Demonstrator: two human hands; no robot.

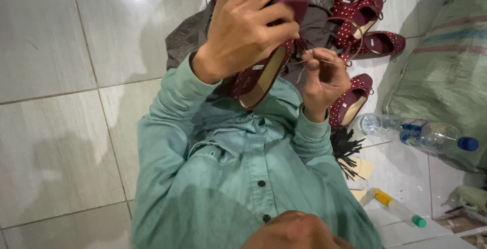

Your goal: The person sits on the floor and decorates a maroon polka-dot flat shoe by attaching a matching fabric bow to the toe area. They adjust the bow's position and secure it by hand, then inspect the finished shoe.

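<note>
Left hand (243, 31) clenched around a maroon dotted shoe (264, 74), held up before the chest; right hand (324, 79) with fingers pinching what seems a thin thread (324, 26) near the shoe's toe. Best kept taut, shoe steady, pulls short. On the floor (61, 102): more matching shoes (362, 10), a clear bottle (416, 132) with blue label and cap, a yellow-banded tube (398, 207) with green cap, a green woven sack (446, 61).

I saw a glossy white tiled floor (61, 127). To the right of my hands, dotted maroon shoes (362, 21) lay on it, then a clear plastic bottle (416, 132), a small glue bottle (398, 208) and a green woven sack (451, 61).
</note>
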